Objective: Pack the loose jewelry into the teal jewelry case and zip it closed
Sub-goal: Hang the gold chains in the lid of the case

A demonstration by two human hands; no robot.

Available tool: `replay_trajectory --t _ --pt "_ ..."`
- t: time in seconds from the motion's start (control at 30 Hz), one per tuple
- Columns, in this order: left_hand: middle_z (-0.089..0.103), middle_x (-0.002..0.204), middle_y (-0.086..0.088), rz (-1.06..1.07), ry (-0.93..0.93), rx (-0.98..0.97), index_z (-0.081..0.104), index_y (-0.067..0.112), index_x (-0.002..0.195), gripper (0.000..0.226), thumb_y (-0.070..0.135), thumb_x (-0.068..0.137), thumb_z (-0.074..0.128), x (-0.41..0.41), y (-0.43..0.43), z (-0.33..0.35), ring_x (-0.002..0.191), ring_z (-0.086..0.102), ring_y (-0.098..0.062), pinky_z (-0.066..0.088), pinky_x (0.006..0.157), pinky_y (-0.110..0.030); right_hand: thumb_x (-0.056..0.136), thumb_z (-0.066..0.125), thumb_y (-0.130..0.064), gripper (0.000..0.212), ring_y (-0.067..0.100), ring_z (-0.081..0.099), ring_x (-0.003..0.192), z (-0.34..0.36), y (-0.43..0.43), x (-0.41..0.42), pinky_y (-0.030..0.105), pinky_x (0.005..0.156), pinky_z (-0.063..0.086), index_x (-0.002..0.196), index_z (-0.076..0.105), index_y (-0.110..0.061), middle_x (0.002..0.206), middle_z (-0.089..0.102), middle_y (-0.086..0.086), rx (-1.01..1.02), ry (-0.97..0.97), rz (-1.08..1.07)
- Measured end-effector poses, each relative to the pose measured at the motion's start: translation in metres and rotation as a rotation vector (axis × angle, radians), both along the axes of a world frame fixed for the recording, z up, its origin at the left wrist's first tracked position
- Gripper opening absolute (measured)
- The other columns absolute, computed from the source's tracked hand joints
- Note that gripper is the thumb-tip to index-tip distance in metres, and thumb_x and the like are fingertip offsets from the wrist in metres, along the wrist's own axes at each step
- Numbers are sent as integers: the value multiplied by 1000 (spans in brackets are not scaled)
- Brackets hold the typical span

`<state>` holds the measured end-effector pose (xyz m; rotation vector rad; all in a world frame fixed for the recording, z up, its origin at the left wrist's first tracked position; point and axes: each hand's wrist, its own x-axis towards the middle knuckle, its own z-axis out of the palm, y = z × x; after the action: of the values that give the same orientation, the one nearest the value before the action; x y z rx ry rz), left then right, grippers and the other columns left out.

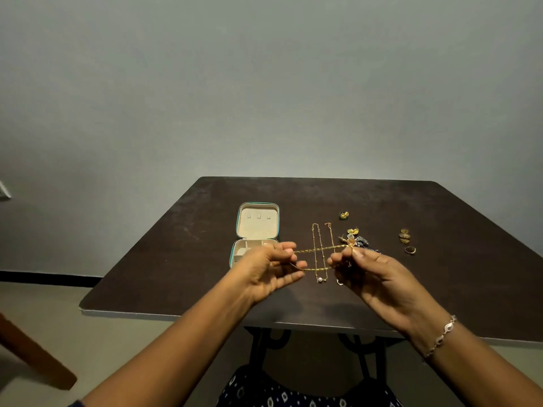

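Silver linked bracelet (441,336) on the right wrist; dark blue garment (293,398) with small white motifs at the lap

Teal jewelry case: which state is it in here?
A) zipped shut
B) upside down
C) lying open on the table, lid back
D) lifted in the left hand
C: the teal jewelry case lies open on the table, beige lining showing, while the left hand and right hand hold a gold chain.
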<state>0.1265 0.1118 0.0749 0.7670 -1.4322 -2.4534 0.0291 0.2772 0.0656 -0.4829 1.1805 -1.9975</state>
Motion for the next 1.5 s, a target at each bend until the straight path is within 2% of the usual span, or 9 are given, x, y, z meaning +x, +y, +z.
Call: replay_trajectory --t 0.1,0.2,0.3,0.43,0.53,0.73,0.9,1.1,1.5 --pt "63 68 -8 -61 -39 -77 58 6 87 14 -2 91 47 -5 1 -12 67 65 -20 57 61 -31 87 47 -4 18 16 64 67 6 3 -3 23 63 54 79 63 -2 68 67 8 166 138 -61" --pt "62 77 -9 -20 -58 -325 60 9 83 15 0 91 50 -11 -8 -18 66 61 -16 54 56 -26 90 45 -2 21 13 63 61 11 7 -7 19 58 54 80 64 0 65 65 8 311 261 -55" --pt "62 77 -7 204 -8 -632 60 12 76 20 -3 88 52 -17 -36 -25 65 56 -13 48 51 -20 91 45 -2 22 12 62 59 12 9 -12 21 61 48 80 65 0 65 64 9 418 358 -35" --pt "65 89 -5 508 -135 -932 64 10 84 11 2 86 56 -25 -85 -40 85 59 -18 50 76 -33 92 46 -3 21 8 61 56 13 11 -17 23 63 41 81 64 1 63 63 7 487 438 -5" --pt "64 95 -6 553 -244 -932 62 8 98 12 8 86 57 -36 -111 -51 88 59 -20 51 80 -35 91 47 -3 20 7 61 57 11 12 -19 16 56 46 83 64 2 63 63 6 501 456 28" --pt "56 123 -14 449 -307 -788 51 4 121 39 18 86 62 -66 -139 -67 109 56 -29 46 95 -43 90 46 -2 20 11 60 60 7 11 -22 14 53 46 85 64 4 67 63 10 453 406 101" --pt "58 124 -15 409 -393 -828 52 5 124 38 8 86 56 -77 -139 -72 108 57 -32 48 91 -41 90 47 -2 20 12 60 63 3 12 -23 15 56 47 86 65 3 68 63 10 446 430 124" --pt "59 119 -18 425 -200 -770 50 1 124 36 -6 88 48 -63 -129 -79 105 57 -27 47 90 -38 87 51 1 17 12 60 70 -1 12 -24 17 63 46 88 68 -1 72 66 9 496 532 127" --pt "58 113 -4 313 54 -923 47 8 129 42 -3 88 52 -41 -120 -93 102 53 -13 43 85 -24 91 49 -5 19 9 53 59 33 -31 -26 17 57 43 86 66 1 70 64 7 551 745 236"
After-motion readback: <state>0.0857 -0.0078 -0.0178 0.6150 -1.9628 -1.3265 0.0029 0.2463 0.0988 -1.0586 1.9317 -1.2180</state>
